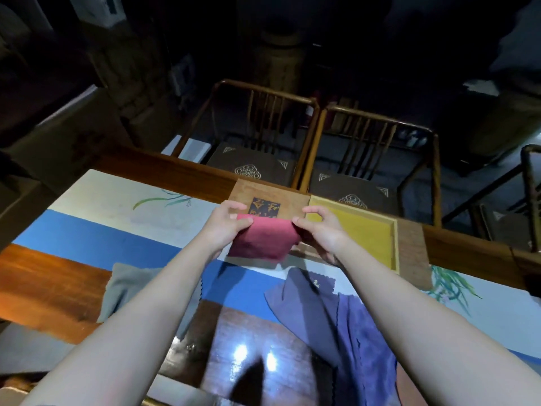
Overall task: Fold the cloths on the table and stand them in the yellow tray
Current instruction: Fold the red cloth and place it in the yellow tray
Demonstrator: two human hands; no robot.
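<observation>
Head view:
Red cloth: you hold the red cloth (260, 240) lifted off the desk (52, 276), folded to a small, roughly square pad with a soft matte weave; its top edge is stretched between your hands and its lower edge hangs loose.
Left hand: your left hand (228, 222) pinches the cloth's upper left corner, thumb on the near face, fingers curled behind.
Right hand: your right hand (322, 230) pinches the upper right corner between thumb and forefinger, the other fingers bent above it.
Yellow tray: the yellow tray (393, 244) lies just to the right of the red cloth, at the desk's far edge; its floor is flat mustard yellow inside a pale wooden rim.
Wooden box: a brown wooden box (272, 194) with a dark panel of gold characters sits directly behind the red cloth, touching the tray's left side.
Grey cloth: a grey cloth (128, 288) lies crumpled on the desk, nearer you and left of the red cloth, partly under your left forearm.
Blue cloth: a blue-purple cloth (322, 312) lies rumpled and unfolded nearer you, below the red cloth, with a scalloped edge.
</observation>
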